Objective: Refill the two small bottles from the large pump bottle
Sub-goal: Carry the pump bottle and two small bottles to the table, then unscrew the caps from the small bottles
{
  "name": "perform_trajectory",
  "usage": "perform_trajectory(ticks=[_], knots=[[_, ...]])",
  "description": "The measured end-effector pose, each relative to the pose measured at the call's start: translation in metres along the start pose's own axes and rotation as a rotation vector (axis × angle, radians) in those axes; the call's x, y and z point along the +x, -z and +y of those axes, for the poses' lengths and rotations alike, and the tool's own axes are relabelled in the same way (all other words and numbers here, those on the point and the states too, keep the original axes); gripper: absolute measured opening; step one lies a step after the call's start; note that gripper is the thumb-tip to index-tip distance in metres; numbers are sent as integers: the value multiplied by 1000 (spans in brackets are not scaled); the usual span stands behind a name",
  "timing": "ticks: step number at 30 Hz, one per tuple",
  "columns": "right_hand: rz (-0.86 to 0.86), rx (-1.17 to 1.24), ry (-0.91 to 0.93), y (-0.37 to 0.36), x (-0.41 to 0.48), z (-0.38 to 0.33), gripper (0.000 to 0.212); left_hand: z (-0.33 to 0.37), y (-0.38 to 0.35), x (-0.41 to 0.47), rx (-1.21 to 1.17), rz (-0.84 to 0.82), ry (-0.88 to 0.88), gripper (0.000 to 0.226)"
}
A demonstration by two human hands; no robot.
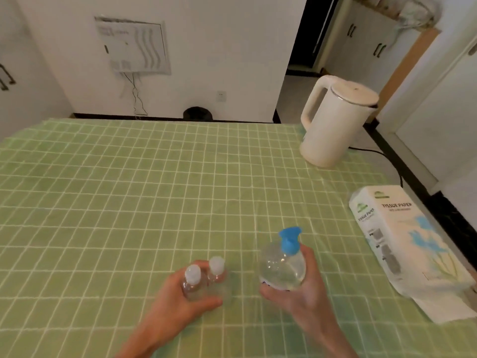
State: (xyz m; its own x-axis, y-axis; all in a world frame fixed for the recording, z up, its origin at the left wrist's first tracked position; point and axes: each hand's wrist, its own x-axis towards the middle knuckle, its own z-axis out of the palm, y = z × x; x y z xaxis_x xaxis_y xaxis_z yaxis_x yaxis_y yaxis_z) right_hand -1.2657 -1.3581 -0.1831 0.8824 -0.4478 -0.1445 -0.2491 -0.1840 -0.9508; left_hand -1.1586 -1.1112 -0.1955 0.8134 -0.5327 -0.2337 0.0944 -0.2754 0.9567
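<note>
My left hand (178, 298) sits near the front edge of the green-checked table (129, 189), a little left of its middle. Its fingers and thumb curl around two clear bottles with white caps, held side by side and touching: the left small bottle (192, 284) and the right small bottle (219, 276). Both are roughly upright; they may be resting on the table, but blur hides their bases.

My right hand (307, 288) is near them on the right, also by the front edge, with a strip of table showing between. Its fingers and thumb wrap round the lower body of the pump bottle (281, 267), which is round and clear and leans slightly away from me. The blue pump head (290, 240) is on top.

A white kettle (335, 122) stands at the far right corner, handle to the left. A tissue pack (407, 246) lies along the right edge
</note>
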Motion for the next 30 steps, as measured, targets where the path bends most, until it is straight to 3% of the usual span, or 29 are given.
perform_trajectory(ticks=[10, 17, 22, 25, 28, 30], knots=[[89, -53, 239, 4, 43, 50, 97, -29, -25, 34, 128, 16, -201, 56], [54, -28, 399, 5, 52, 71, 98, -32, -32, 33, 110, 14, -312, 47], [30, -34, 422, 7, 42, 71, 99, -18, -39, 15, 142, 54, -234, 67], [73, -44, 417, 9, 26, 77, 115, -21, -41, 0, 100, 94, -225, 77], [166, -5, 366, 15, 13, 87, 134, -35, -43, -11, 15, 187, -231, 70], [227, 65, 343, 18, 10, 90, 118, -43, -45, -12, -8, 295, -255, 56]])
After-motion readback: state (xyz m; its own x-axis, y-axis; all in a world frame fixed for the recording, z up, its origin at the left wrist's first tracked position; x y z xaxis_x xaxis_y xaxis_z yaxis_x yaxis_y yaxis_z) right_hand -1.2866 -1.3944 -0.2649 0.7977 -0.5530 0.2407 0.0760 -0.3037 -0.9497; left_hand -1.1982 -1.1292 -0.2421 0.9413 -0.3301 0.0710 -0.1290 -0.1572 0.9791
